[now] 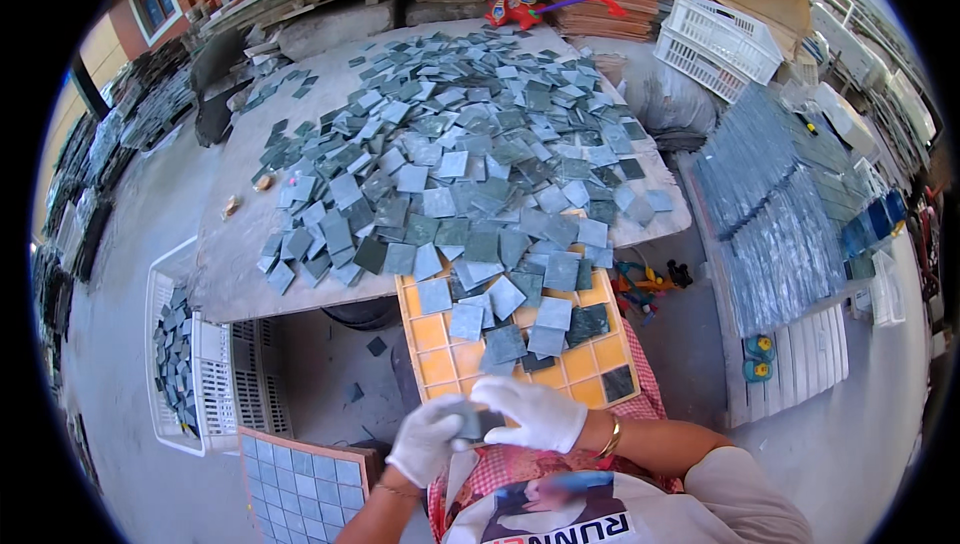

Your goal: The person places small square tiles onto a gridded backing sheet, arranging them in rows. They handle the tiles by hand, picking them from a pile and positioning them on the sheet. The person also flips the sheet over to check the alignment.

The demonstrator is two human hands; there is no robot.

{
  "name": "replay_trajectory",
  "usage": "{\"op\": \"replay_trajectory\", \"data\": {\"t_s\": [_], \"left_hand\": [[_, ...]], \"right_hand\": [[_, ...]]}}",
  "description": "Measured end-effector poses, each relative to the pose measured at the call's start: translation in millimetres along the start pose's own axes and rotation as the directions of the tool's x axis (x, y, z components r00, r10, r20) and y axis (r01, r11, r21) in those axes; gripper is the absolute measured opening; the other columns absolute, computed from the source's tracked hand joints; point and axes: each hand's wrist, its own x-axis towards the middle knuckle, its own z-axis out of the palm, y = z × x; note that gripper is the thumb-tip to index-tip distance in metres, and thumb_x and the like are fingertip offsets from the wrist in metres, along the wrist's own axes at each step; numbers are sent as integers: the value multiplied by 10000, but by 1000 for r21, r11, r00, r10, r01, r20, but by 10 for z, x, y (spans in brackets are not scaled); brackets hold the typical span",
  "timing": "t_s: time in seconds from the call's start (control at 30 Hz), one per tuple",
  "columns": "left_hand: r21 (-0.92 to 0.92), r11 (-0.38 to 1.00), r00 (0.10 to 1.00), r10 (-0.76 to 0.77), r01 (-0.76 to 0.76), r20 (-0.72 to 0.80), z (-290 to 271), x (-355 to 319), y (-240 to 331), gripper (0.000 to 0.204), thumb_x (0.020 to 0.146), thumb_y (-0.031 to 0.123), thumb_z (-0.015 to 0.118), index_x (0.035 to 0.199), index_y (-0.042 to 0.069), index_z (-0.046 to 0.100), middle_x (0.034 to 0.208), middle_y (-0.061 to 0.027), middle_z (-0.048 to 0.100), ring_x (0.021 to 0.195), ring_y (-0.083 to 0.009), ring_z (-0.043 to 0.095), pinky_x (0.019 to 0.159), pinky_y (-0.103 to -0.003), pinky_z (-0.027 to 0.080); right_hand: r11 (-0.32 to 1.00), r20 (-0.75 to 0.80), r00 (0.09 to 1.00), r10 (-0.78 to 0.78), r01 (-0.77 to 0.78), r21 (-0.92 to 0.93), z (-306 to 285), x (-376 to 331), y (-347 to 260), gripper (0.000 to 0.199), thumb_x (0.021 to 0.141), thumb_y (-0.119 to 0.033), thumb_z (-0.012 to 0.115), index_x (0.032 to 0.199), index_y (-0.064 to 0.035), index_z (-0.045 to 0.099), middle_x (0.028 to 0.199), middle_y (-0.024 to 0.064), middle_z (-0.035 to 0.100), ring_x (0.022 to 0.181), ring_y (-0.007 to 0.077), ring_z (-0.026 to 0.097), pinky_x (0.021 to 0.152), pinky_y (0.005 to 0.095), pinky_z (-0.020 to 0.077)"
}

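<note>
Both hands wear white gloves and meet close to my body, just below a yellow gridded tray [432, 332]. My left hand [428, 440] is closed on a small square grey-green stone tile [468, 422]. My right hand [532, 414] reaches across from the right, its fingers at a darker tile [490, 424] beside the first one; part of its grip is hidden. Several loose tiles lie scattered over the tray's upper part. One dark tile [618, 383] sits in a cell at its lower right corner.
A big heap of loose tiles [440, 164] covers the table [240, 264]. At left stands a white crate [215, 374] of tiles, with a framed panel of set tiles [305, 489] below it. Wrapped tile stacks [775, 234] stand on a pallet [800, 364] at right.
</note>
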Motion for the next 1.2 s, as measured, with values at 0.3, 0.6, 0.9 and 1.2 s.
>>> {"op": "replay_trajectory", "data": {"t_s": [0.3,0.6,0.9,1.2], "left_hand": [[-89,784,384,199,-615,-902,-2632,-791,1712,475,997,264,435,1414,68,319,1357,-163,409,1279,-328,399,1053,-466,369],[939,106,614,779,-326,126,-180,345,251,204,740,42,686,945,33,690,998,-140,665,935,-285,636,849,-349,500],[979,-30,826,532,-200,185,605,961,-30,603,687,191,763,1234,85,531,1060,-120,505,949,-326,555,775,-410,491],[983,15,882,444,-183,157,629,1000,175,518,677,187,768,1134,57,564,1042,-159,497,906,-365,564,777,-407,494]], "right_hand": [[791,-44,967,251,-232,-566,-931,10,862,399,795,-276,687,1113,-73,555,1072,122,563,915,315,612,763,417,508],[922,-179,914,364,-381,-66,-1224,-227,776,189,886,-173,581,1041,-72,623,950,147,668,879,332,647,771,383,513],[909,67,935,349,-320,-267,-734,-963,676,226,858,-211,623,1063,-115,615,1060,101,584,915,308,609,805,396,498],[848,214,919,331,-191,-495,-778,-994,414,493,740,-245,728,1169,-93,541,1091,114,528,959,291,586,820,401,495]]}}
